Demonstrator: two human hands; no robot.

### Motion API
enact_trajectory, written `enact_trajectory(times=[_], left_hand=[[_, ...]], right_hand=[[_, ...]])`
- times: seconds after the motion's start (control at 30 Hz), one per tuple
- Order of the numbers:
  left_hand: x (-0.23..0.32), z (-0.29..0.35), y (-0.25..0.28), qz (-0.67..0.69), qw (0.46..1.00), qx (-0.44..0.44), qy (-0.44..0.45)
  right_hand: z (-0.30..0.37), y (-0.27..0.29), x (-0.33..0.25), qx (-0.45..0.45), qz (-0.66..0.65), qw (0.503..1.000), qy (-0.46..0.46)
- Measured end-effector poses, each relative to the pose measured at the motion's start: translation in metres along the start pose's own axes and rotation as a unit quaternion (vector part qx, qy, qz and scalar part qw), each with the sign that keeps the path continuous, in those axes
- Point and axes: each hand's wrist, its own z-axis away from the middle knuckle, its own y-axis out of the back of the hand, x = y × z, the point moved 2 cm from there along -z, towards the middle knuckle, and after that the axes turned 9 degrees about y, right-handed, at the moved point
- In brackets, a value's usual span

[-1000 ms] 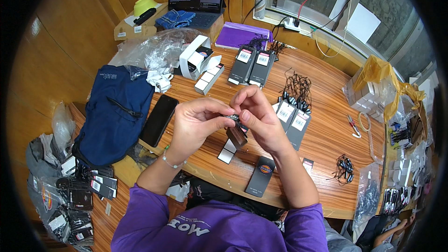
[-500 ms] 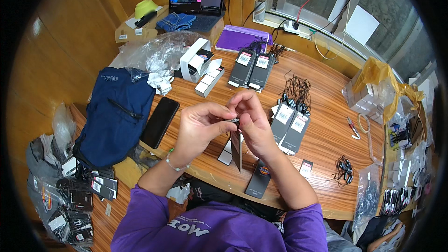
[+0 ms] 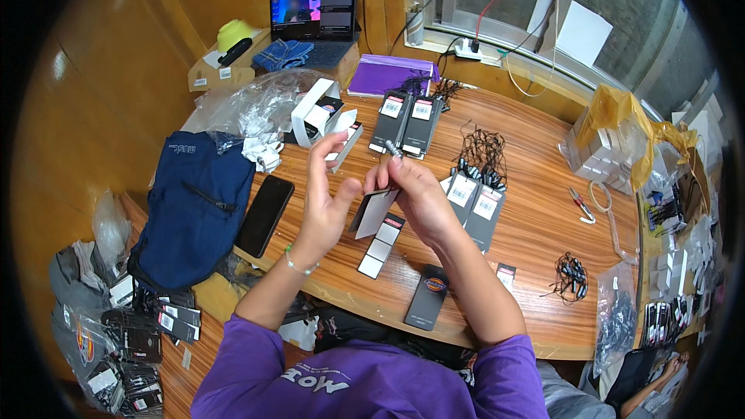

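Closest in, a flat black packet (image 3: 427,297) lies on the wooden desk (image 3: 535,217) just short of the hands, and beside it a strip of small white-faced cards (image 3: 379,245) sits right below them. Above that strip both hands are up off the desk: the right hand (image 3: 415,194) is closed around a small grey card sleeve (image 3: 372,212), thumb and fingers pinching its top edge, with a little silver-tipped piece (image 3: 393,149) poking up from its fingertips. The left hand (image 3: 330,198) stands open beside the sleeve, fingers raised, palm and thumb resting against the sleeve's near side, gripping nothing that I can make out. Left of the hands lies a black phone (image 3: 264,215), and past it a dark blue backpack (image 3: 194,206). Right of the hands, two black tagged packets (image 3: 475,206) lie side by side, with a tangle of black cords (image 3: 481,151) just behind them; further right a smaller cord bundle (image 3: 570,275) sits near the desk's edge. Beyond the hands, two more black packets (image 3: 407,122), an open white box (image 3: 320,115) and crumpled clear plastic (image 3: 248,109). Farthest back, a purple folder (image 3: 392,75) and an open laptop (image 3: 310,19).
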Motion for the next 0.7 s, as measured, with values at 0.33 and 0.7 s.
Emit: enact_trajectory(times=[0.33, 0.7], left_hand=[[0.000, 0.017, -0.061, -0.260, 0.951, 0.035, -0.163], [-0.008, 0.000, -0.077, -0.012, 0.964, -0.174, 0.202]], right_hand=[[0.003, 0.008, -0.029, 0.081, -0.044, 0.992, 0.089], [0.011, 0.019, -0.055, 0.017, 0.351, 0.923, 0.157]])
